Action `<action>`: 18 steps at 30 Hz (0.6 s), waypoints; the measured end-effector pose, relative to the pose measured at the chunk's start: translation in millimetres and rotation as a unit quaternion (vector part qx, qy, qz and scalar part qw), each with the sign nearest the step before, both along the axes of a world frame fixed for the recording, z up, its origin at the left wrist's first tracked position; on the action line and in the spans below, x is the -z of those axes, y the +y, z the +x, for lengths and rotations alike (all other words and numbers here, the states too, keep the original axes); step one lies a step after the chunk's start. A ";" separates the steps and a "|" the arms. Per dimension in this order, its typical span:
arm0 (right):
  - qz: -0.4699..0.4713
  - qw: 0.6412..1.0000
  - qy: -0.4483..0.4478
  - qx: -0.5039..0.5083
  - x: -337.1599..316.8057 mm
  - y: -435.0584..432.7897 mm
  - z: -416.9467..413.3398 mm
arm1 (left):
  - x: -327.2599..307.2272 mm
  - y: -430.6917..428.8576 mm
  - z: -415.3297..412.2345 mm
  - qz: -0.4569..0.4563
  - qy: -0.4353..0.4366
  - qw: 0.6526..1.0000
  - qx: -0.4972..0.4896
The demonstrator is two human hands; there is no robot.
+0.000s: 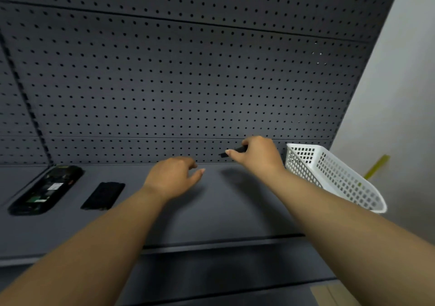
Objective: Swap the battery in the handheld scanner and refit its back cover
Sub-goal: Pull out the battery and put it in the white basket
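The handheld scanner point(46, 189) lies face down at the far left of the dark shelf point(235, 211), well to the left of both hands. Its back is open, so the circuit board and a white label show inside the battery bay. Just to its right, apart from it and still well left of the left hand, a flat black piece point(103, 195) lies on the shelf; whether this is the back cover or a battery cannot be told from its shape alone.

The left hand point(173, 178) hovers palm down over the middle of the shelf, its grip loose and open with the fingers curled and the thumb pointing right, nothing in it.

To its right and a little farther back, the right hand point(256, 155) is raised above the shelf in front of the grey pegboard point(188, 82). Its grip is closed on a small black object point(235, 151), pinched between thumb and fingers so that one dark end sticks out to the left; it is most likely a battery, though most of it is hidden by the fingers.

Just right of the right hand, a white perforated basket point(334, 176) sits tilted at the shelf's right end, its contents not visible.
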State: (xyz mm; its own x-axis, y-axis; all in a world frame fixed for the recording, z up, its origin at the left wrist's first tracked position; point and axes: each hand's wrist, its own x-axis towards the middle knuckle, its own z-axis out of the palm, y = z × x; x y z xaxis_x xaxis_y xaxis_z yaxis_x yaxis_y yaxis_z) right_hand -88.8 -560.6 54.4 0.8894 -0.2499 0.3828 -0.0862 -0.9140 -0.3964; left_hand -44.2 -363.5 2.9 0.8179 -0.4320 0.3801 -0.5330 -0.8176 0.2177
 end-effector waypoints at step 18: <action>-0.009 0.988 -0.071 0.135 -22.2 -130.4 -45.7 | -4.0 -75.7 6.1 0.015 -0.002 0.999 0.045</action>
State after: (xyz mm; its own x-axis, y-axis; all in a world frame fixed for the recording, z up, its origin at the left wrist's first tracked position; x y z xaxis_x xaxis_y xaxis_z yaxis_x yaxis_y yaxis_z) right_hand -134.5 -691.1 76.5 0.7287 -0.4625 0.5051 -0.2729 -0.8725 -0.4053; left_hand -38.1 -439.2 6.9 0.7737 -0.5153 0.3685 -0.6055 -0.7726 0.1911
